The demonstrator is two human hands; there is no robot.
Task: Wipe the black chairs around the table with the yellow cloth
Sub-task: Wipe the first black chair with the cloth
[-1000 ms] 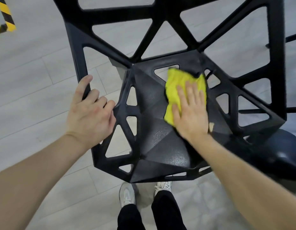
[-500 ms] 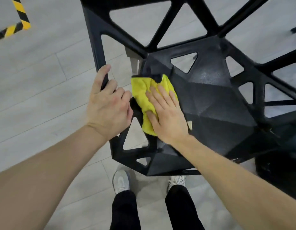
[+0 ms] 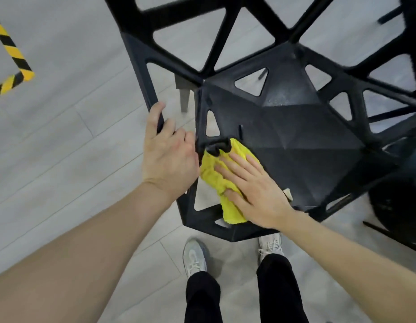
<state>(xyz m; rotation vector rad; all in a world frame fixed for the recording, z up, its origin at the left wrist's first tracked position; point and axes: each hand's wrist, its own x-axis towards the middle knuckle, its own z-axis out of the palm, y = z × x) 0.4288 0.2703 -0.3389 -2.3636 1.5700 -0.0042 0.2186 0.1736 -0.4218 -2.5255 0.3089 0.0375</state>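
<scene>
Head cam looks straight down on the black chair (image 3: pixel 295 141), seat facing up, with the person standing at its front edge. Compared with a second ago, the wiping has travelled right across the seat: the cloth was over by the right side near the back, then slid to the left side, and now it sits down at the front left corner. So I'd say the middle and left of the seat have had their pass, and this front corner looks like the tail end of the seat. The open frame and back look like they're still to do, plus any other chairs.

The left hand (image 3: pixel 169 157) hasn't budged, still wrapped around the frame bar on the left edge of the chair, steadying it. The right hand (image 3: pixel 256 187) lies flat, fingers spread and straight, pressing the yellow cloth (image 3: pixel 216 180) onto the seat. The cloth is bunched under the palm, with a bit poking out towards the front edge.
</scene>
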